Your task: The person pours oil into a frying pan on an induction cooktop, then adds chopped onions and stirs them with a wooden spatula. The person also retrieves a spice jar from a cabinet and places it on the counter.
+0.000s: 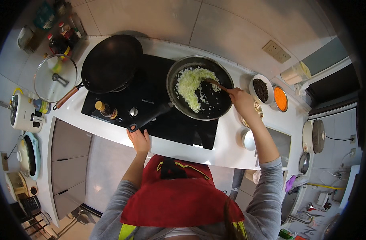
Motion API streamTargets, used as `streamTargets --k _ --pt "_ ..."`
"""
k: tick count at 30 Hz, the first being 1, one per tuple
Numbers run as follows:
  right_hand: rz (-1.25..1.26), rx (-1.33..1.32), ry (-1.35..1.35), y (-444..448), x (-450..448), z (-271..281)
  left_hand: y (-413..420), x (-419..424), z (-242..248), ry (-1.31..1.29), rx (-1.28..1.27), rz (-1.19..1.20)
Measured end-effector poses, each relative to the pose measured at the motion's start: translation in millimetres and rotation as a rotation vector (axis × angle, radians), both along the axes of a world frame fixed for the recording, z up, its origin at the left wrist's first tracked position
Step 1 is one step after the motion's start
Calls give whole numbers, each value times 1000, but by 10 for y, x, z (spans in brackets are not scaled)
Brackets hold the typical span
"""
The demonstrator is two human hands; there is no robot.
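My right hand (241,100) grips a wooden spatula (216,84), its blade down in the chopped pale-green vegetable (190,84) in the frying pan (226,103). The pan stands on the right side of the black cooktop (189,133), its black handle (151,117) pointing to the front left. At the end of that handle is my left hand (139,139), fingers spread by the counter's front edge; whether it grips the handle is hard to tell. Near the pan's right side stand a white bowl of dark chopped food (261,89) and a bowl of orange chopped food (281,99).
A dark wok (112,64) with a wooden handle occupies the cooktop's left side. A bottle with a yellow cap (105,109) stands before it. A glass lid (55,78) is at the left. Farther right are a small white bowl (248,140) and a wall socket (276,51).
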State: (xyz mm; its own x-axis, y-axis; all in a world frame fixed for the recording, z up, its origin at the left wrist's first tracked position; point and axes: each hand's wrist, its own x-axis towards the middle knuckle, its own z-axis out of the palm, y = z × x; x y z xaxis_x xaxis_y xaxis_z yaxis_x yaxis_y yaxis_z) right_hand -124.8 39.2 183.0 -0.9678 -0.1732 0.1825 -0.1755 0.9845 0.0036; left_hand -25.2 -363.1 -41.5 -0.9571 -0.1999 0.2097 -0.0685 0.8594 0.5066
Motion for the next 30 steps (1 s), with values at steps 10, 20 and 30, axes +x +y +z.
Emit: streamTargets --k 10,20,30 --pt "-362 -609 -549 409 -816 206 -1 -1 -33 24 -11 -16" --pt "194 -75 -281 -805 -644 279 -38 5 -71 52 -3 -22" --pt "260 380 -445 -701 572 981 -23 1 -52 31 -8 -21"
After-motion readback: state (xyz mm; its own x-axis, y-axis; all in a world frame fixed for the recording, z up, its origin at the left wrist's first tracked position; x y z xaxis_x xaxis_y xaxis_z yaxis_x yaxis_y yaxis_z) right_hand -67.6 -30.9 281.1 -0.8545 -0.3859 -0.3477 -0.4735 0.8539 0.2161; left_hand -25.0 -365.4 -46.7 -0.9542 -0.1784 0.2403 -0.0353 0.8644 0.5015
